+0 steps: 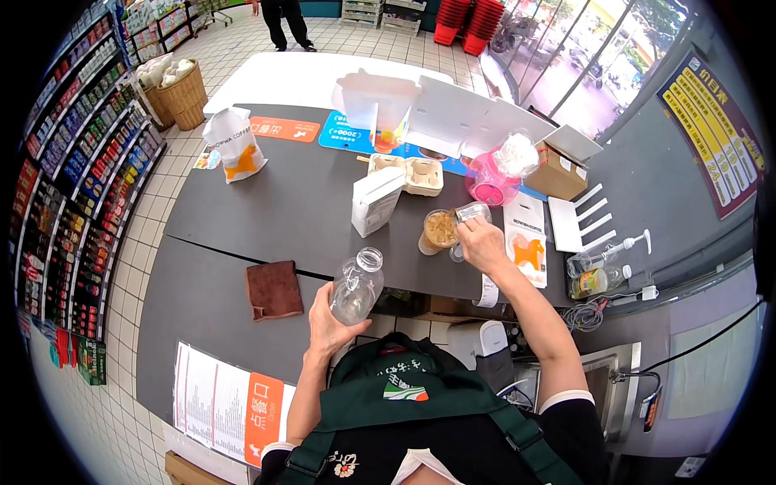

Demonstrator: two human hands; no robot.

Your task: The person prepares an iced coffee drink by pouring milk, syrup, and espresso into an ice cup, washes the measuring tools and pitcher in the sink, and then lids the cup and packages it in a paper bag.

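My left hand [330, 322] is wrapped around an empty-looking clear bottle [356, 289] with an uncapped mouth, held near the counter's front edge. My right hand [483, 246] grips a small shiny cup [473, 212], which tilts toward a plastic cup of iced coffee [439, 229]. Whether liquid is flowing I cannot tell. Another clear round base shows just below the small cup, partly hidden by my fingers. A white paper bag with an orange print [525, 242] lies to the right of the coffee.
On the dark counter [234, 210] are a brown cloth [273, 289], a white box [377, 202], a cardboard cup carrier [420, 176], a standing paper bag [234, 145] and a pink container [493, 178]. A pump bottle [606, 250] and sink [618, 364] are at right. A person [284, 23] stands beyond.
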